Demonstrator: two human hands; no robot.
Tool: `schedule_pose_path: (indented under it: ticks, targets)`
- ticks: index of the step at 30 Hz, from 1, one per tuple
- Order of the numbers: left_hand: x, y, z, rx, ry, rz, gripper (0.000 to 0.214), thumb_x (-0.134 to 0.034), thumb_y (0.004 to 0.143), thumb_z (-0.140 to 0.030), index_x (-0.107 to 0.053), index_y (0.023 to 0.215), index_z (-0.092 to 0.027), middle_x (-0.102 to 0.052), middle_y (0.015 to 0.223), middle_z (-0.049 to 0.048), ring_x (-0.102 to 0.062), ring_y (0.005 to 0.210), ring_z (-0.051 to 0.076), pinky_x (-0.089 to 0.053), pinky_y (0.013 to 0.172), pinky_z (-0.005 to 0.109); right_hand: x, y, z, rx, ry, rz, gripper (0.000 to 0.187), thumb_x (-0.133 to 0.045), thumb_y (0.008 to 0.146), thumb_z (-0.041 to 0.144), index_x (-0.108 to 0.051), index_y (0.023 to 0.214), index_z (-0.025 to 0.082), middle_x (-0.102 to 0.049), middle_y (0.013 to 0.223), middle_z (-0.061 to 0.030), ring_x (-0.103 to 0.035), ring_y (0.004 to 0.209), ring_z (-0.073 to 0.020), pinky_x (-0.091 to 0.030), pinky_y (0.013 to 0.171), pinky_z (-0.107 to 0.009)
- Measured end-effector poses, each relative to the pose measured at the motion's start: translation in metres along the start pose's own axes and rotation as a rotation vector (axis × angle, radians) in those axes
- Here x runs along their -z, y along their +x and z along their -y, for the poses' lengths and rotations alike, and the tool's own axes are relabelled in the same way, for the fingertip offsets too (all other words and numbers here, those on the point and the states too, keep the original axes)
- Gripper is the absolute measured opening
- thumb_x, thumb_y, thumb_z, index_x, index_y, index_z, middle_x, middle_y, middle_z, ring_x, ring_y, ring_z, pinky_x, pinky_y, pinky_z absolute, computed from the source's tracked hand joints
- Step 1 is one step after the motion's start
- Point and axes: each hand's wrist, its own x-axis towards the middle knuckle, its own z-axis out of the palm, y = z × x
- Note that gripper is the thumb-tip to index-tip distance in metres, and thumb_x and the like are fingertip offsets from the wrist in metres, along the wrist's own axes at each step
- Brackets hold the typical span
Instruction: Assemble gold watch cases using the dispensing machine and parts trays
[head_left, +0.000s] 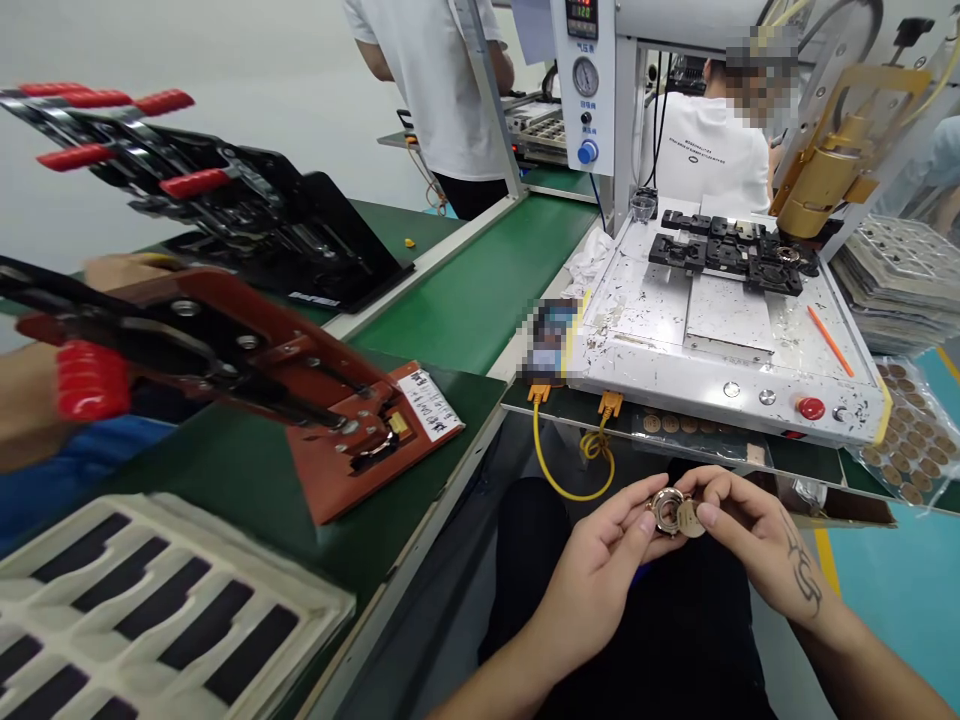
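Over my lap, my left hand (604,560) pinches a round, shiny metal watch case (666,510) with an open centre between thumb and fingers. Close against its right side is a thin, round tan disc (690,520), gripped at the edge by the thumb and fingers of my right hand (750,535). The disc overlaps the rim of the case; whether the two touch, I cannot tell. Fingertips hide the lower part of the case.
Ahead stands a white press machine (675,370) with black fixtures (731,250), an orange stick (830,340) and a red button (810,407). Bagged brown discs (911,430) lie right. Left are a brown clamp fixture (360,440), a moulded tray (180,600) and a co-worker's arm (30,400).
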Motion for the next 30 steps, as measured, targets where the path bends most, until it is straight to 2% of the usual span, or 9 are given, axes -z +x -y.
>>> schedule_pose_path:
  ticks: [7, 24, 30]
  targets:
    - [-0.003, 0.000, 0.004, -0.025, 0.020, -0.003, 0.050, -0.080, 0.098, -0.047, -0.075, 0.139, -0.020, -0.080, 0.133, 0.0129, -0.076, 0.125, 0.033, -0.062, 0.112, 0.048, -0.009, 0.005, 0.001, 0.047, -0.062, -0.006, 0.028, -0.070, 0.104, 0.043, -0.062, 0.084, 0.024, -0.065, 0.109, -0.0037, -0.062, 0.100, -0.0210, -0.052, 0.087, -0.029]
    - [-0.003, -0.003, 0.008, -0.062, 0.193, 0.002, 0.053, -0.071, 0.103, -0.050, -0.071, 0.145, -0.018, -0.077, 0.139, 0.0156, -0.077, 0.123, 0.035, -0.059, 0.114, 0.053, -0.012, 0.004, -0.007, 0.050, -0.116, -0.010, 0.027, -0.069, 0.105, 0.041, -0.062, 0.085, 0.024, -0.063, 0.108, -0.0039, -0.062, 0.097, -0.0214, -0.052, 0.083, -0.032]
    - [0.001, -0.003, 0.016, -0.108, 0.383, -0.022, 0.046, -0.066, 0.106, -0.040, -0.069, 0.146, -0.016, -0.078, 0.136, 0.0172, -0.077, 0.121, 0.032, -0.062, 0.109, 0.045, -0.015, 0.003, -0.024, 0.223, -0.334, -0.134, 0.024, -0.070, 0.105, 0.033, -0.055, 0.087, 0.026, -0.060, 0.103, -0.0037, -0.061, 0.092, -0.0213, -0.052, 0.079, -0.034]
